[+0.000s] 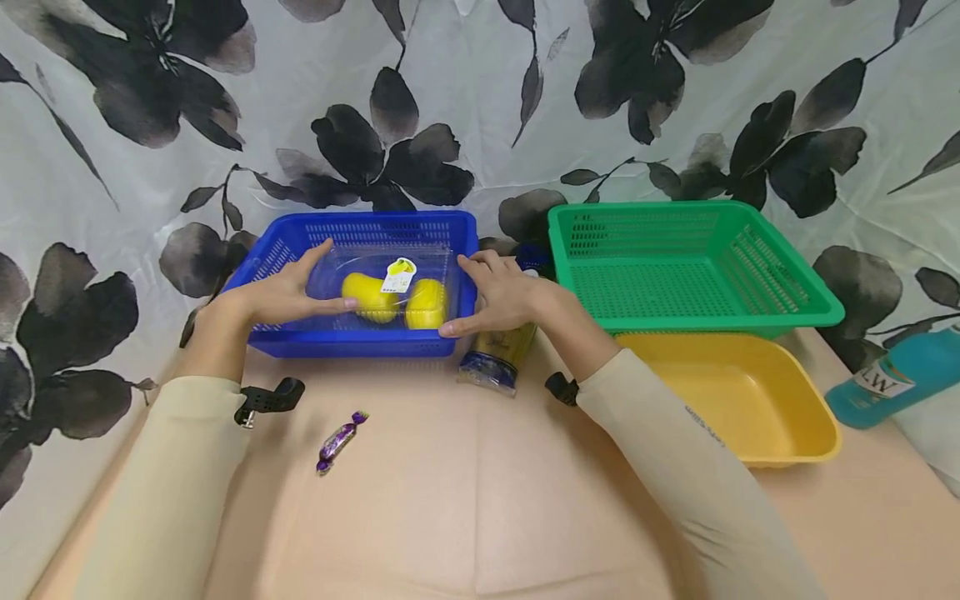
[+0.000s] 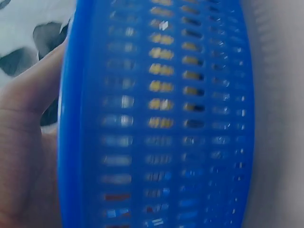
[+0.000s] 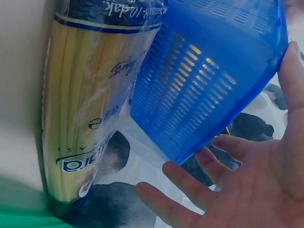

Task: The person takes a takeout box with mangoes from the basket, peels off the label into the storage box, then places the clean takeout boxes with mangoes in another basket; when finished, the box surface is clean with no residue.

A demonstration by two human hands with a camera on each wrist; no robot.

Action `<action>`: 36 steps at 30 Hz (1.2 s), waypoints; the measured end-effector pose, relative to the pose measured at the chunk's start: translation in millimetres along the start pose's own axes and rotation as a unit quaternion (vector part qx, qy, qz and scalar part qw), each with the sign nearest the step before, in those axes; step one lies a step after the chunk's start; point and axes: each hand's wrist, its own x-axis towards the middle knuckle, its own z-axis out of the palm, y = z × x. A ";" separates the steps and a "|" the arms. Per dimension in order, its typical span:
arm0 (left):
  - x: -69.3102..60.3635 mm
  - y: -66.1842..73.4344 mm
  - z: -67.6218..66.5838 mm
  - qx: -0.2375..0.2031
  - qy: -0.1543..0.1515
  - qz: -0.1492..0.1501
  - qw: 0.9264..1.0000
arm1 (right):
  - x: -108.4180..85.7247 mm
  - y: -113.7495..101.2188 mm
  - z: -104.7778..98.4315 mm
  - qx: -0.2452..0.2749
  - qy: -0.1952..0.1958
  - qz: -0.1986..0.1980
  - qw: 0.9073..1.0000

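Note:
A clear plastic box with two yellow fruits and a white label lies inside the blue basket. My left hand reaches over the basket's left side, fingers spread, its thumb and fingertips at the box's left end. My right hand is at the basket's right rim, thumb at the front corner. In the right wrist view its fingers are extended and spread, holding nothing. Through the basket's slots in the left wrist view, yellow shows; the left fingertips are hidden there.
A pack of long pasta lies beside the basket, partly under my right hand. On the right are a green basket, a yellow tub and a blue bottle. A purple-wrapped candy lies in front. Floral cloth hangs behind.

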 end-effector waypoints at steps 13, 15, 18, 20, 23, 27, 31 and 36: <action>7.6 -13.3 -2.5 -0.047 -0.061 0.005 0.997 | 0.3 7.2 3.8 0.017 0.005 0.000 1.000; 9.2 -15.7 -1.9 -0.056 -0.066 0.004 0.996 | -0.1 7.9 4.1 0.021 0.006 -0.001 1.000; 9.3 -20.3 -0.7 -0.066 -0.059 0.000 0.996 | 0.2 7.7 4.5 0.023 0.005 -0.003 1.000; 8.2 -22.0 -0.2 -0.071 -0.046 -0.002 0.996 | 1.0 7.5 5.1 0.024 0.003 -0.006 1.000; 7.8 -20.5 -2.8 -0.073 -0.014 0.009 0.997 | 2.6 8.0 3.8 0.020 0.004 -0.005 1.000; 8.3 -14.8 -8.2 -0.085 0.039 0.038 0.995 | 2.6 10.4 0.6 0.015 0.011 0.002 1.000; 2.6 -12.8 -11.0 -0.088 0.070 0.051 0.992 | -0.6 9.8 1.5 0.018 0.020 -0.011 1.000; -8.5 -14.3 -10.9 -0.073 0.086 0.030 0.993 | -3.5 6.7 7.7 0.017 0.023 -0.034 0.999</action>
